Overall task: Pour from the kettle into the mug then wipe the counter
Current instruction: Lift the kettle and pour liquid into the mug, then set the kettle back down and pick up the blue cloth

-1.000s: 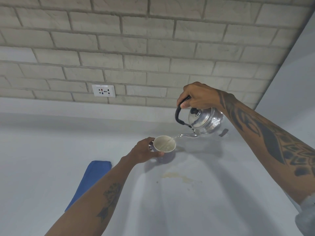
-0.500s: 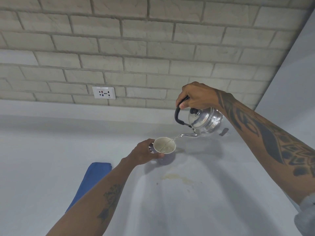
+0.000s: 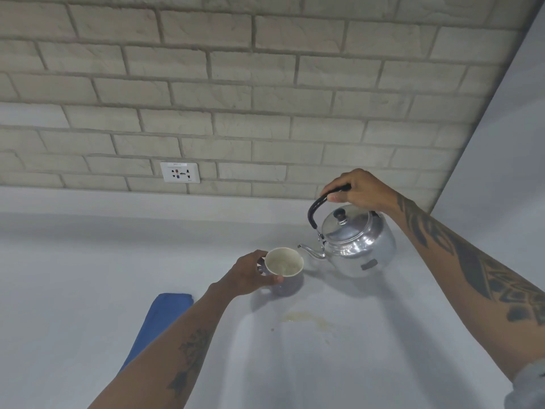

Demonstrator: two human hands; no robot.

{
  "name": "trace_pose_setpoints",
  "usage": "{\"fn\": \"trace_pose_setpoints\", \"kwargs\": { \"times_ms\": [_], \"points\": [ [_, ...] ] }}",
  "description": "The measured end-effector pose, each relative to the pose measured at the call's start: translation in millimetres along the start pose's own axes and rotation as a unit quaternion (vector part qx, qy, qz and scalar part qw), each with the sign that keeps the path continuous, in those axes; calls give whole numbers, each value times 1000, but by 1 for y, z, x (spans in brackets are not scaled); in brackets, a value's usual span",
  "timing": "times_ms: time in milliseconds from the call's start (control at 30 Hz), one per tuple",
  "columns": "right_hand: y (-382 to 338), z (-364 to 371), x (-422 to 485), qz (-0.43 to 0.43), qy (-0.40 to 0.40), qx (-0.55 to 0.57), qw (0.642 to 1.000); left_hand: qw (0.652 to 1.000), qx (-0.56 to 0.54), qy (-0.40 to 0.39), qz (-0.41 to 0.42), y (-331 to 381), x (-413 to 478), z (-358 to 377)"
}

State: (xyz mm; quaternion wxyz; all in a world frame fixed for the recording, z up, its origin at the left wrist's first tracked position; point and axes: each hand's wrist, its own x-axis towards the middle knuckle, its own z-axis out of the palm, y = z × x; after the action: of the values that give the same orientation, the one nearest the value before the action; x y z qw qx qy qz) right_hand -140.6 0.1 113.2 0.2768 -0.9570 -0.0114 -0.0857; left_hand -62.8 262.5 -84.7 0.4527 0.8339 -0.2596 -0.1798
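A shiny metal kettle (image 3: 358, 245) with a black handle and lid knob hangs close over the white counter (image 3: 73, 305), nearly upright, its thin spout pointing left at the mug. My right hand (image 3: 358, 188) is shut on the kettle's handle. A small mug (image 3: 284, 262), pale inside, stands on the counter just left of the spout. My left hand (image 3: 250, 274) grips the mug's left side. No stream runs from the spout. A folded blue cloth (image 3: 159, 320) lies on the counter at the lower left, partly behind my left forearm.
A yellowish spill stain (image 3: 306, 318) marks the counter in front of the mug. A wall socket (image 3: 180, 172) sits in the pale brick wall behind. A plain white side wall (image 3: 507, 143) closes the counter on the right.
The kettle has tipped back from its pouring tilt to nearly upright and come down toward the counter. The stream into the mug has stopped. My left hand still holds the mug.
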Motion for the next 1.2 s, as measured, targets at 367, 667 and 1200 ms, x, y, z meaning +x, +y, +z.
{"fn": "trace_pose_setpoints", "kwargs": {
  "times_ms": [367,667,1200],
  "points": [
    [35,-8,-11,52,64,196,977,999,-6,30,30,60,20,-20],
    [45,-15,-16,61,108,232,965,982,98,-15,160,205,69,-21],
    [122,-27,-14,96,130,184,970,967,191,-32,168,238,133,50]
  ]
}}
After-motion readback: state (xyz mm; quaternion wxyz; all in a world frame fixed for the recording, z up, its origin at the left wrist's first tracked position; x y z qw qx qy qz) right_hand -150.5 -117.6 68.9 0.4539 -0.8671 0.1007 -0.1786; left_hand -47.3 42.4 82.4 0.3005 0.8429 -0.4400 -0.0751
